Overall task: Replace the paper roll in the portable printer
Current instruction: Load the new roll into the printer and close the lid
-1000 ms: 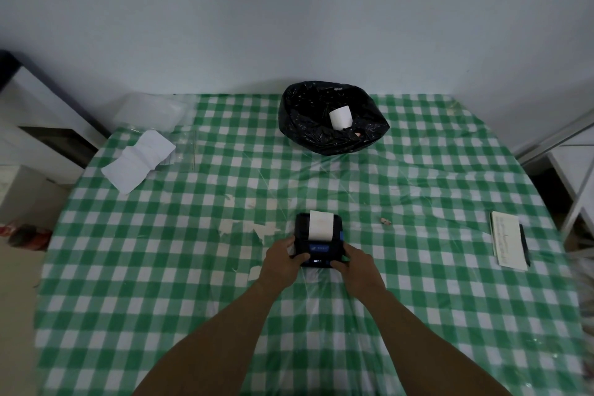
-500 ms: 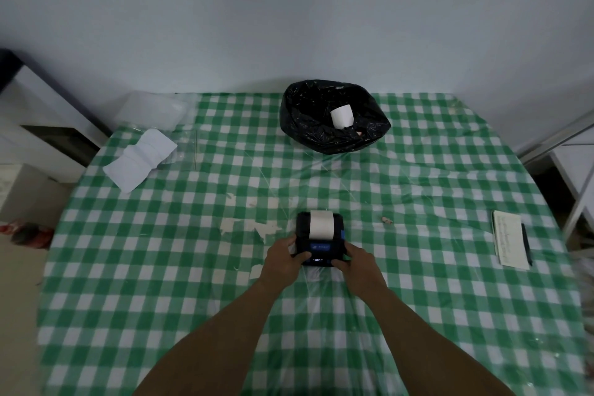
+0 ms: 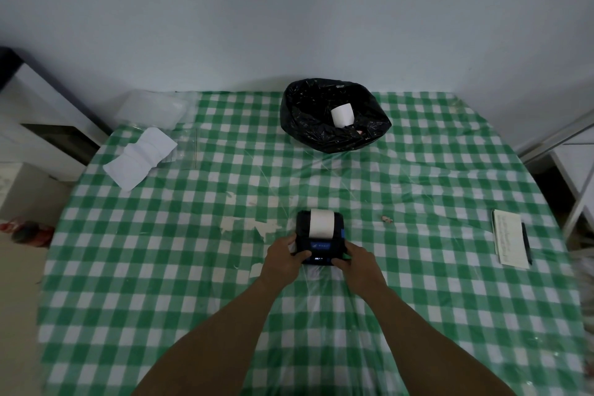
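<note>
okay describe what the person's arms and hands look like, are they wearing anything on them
Both forearms are bare as far as the frame shows: no sleeves in view. The left hand and right hand have no gloves, and no watch, bracelet or ring can be seen on the wrists or the visible fingers. The light is dim, so small details such as a thin ring could be missed.

A table (image 3: 160, 267) in green check cloth carries a printer (image 3: 320, 236). Beyond it sits a black bag (image 3: 308, 119); far left, white paper (image 3: 139, 157); right, perhaps a notepad (image 3: 511, 236).
</note>
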